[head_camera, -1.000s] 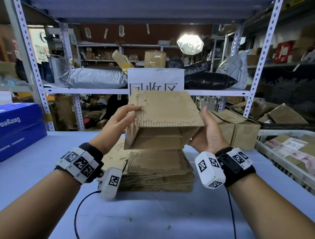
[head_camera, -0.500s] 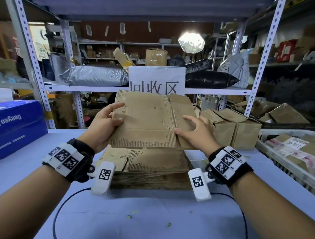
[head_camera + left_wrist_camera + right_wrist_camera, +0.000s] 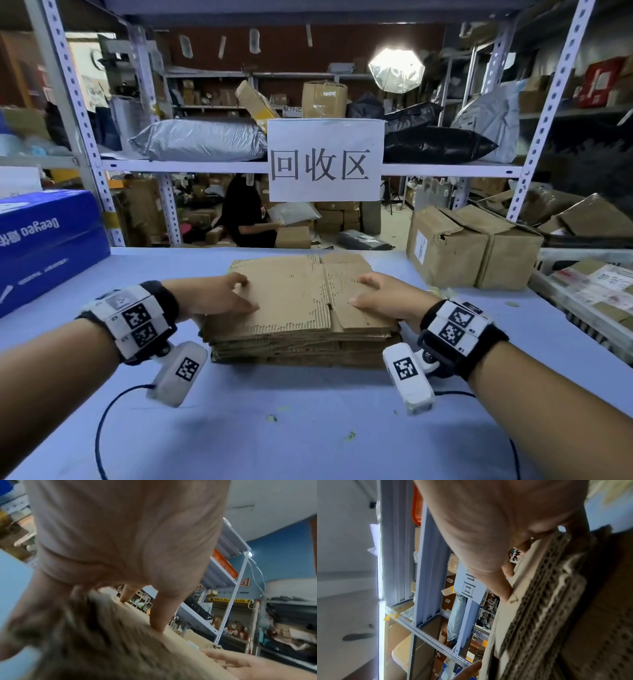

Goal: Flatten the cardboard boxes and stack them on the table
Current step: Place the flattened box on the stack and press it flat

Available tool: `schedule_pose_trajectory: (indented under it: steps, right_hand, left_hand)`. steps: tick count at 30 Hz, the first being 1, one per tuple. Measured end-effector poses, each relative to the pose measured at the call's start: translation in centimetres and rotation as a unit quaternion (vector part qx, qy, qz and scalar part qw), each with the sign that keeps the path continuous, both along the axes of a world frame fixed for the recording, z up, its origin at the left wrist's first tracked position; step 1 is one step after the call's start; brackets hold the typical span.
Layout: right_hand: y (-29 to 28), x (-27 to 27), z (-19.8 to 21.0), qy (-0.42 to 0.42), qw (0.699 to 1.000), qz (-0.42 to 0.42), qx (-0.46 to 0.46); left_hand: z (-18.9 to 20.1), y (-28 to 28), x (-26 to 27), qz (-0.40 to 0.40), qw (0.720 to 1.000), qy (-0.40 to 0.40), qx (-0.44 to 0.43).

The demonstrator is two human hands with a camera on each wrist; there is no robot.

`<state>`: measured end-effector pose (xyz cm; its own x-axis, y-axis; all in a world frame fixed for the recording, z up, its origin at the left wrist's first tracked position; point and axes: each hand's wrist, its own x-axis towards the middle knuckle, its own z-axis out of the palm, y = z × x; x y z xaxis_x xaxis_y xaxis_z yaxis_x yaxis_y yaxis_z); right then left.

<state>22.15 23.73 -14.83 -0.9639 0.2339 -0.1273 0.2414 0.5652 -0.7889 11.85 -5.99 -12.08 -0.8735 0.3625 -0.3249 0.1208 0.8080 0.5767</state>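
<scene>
Blue carton (image 3: 44, 240) at table's left; white sign (image 3: 324, 159) on shelf; crate (image 3: 589, 301) right.

Both forearms are bare, with no sleeves in view. Each wrist wears a wide black strap (image 3: 164, 301) carrying white blocks printed with black square-pattern markers (image 3: 135, 317). A white, boxy camera housing (image 3: 178, 373) with its own black marker hangs below each wrist. A thin dark cable (image 3: 102, 421) trails from each housing.
</scene>
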Motion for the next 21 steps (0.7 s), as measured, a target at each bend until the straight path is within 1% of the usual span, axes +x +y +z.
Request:
schedule_pose_trajectory:
  steps: [3, 5, 7, 9, 12, 14, 16, 17, 18, 19, 20, 21]
  right_hand:
    - [0.3, -0.2, -0.8, -0.004, 0.996, -0.031, -0.088]
    - [0.5, -0.1, -1.0, -0.005, 0.992, -0.042, -0.118]
    - [0.7, -0.1, -1.0, 0.002, 0.988, -0.055, -0.141]
    - [1.1, -0.2, -1.0, 0.019, 0.987, -0.076, -0.142]
    - [1.7, -0.4, -1.1, 0.03, 0.98, -0.096, -0.171]
    - [2.2, -0.6, -1.0, 0.032, 0.977, -0.096, -0.187]
    - [2.5, -0.6, -0.7, 0.021, 0.981, -0.082, -0.174]
    - [2.6, -0.5, -0.4, 0.014, 0.984, -0.071, -0.165]
    - [2.7, -0.4, 0.1, 0.009, 0.986, -0.058, -0.156]
    - [3.0, -0.2, 0.6, 0.008, 0.989, -0.046, -0.142]
    - [3.3, 0.0, 1.4, 0.011, 0.992, -0.039, -0.116]
    - [3.9, 0.2, 2.4, 0.019, 0.995, -0.041, -0.084]
  left_hand:
    - [-0.2, 0.7, -0.1, 0.013, 0.999, 0.007, 0.029]
    - [-0.1, 1.2, -0.2, 0.017, 0.999, 0.016, 0.04]
    - [-0.3, 1.8, -0.5, 0.019, 0.998, 0.023, 0.052]
    - [-0.4, 2.3, -0.8, 0.018, 0.998, 0.026, 0.063]
    - [-0.6, 2.8, -1.3, 0.032, 0.994, 0.013, 0.101]
    - [-0.4, 3.0, -1.7, 0.043, 0.993, 0.008, 0.112]
    - [0.2, 3.6, -1.9, 0.037, 0.997, 0.004, 0.075]
    - [0.7, 4.1, -2.0, 0.023, 0.999, 0.008, 0.025]
    - [1.4, 4.7, -2.0, 0.003, 0.999, 0.026, -0.048]
    - [2.3, 5.5, -2.1, -0.008, 0.99, 0.061, -0.124]
    - [3.4, 6.3, -2.0, -0.022, 0.975, 0.123, -0.183]
    - [4.8, 7.1, -1.8, -0.042, 0.957, 0.193, -0.214]
